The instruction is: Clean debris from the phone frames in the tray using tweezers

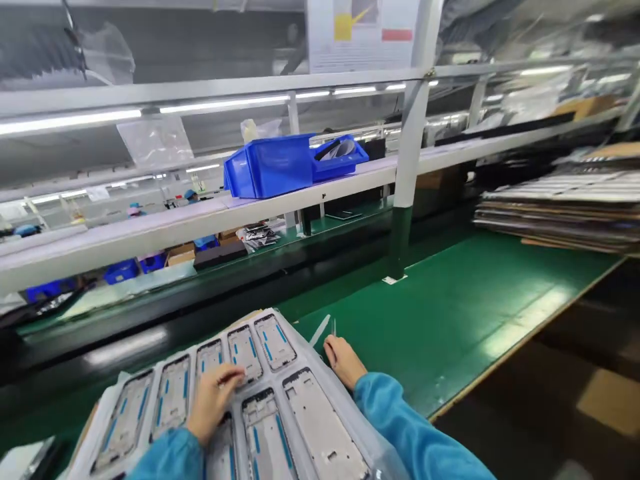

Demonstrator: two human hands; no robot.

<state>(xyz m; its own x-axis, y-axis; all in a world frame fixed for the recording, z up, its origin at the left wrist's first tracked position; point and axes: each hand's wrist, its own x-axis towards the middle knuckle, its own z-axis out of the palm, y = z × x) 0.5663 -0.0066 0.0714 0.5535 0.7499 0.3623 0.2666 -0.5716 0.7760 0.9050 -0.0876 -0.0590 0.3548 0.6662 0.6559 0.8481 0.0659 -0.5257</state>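
A white plastic tray lies tilted in front of me, with several phone frames set in its pockets. Most of these frames carry blue strips; the phone frame at the right of the near row shows none. Over the middle of the tray is my left hand, thumb and fingertips pinched together beside a phone frame; anything between them is too small to make out. My right hand is closed at the tray's right edge around a thin pointed tool that looks like tweezers. A narrow whitish strip stands up beside it.
The green bench runs to the right, carrying a post and a tall stack of flat sheets or trays. Above it, a white shelf holds blue bins. A dark channel runs behind the tray.
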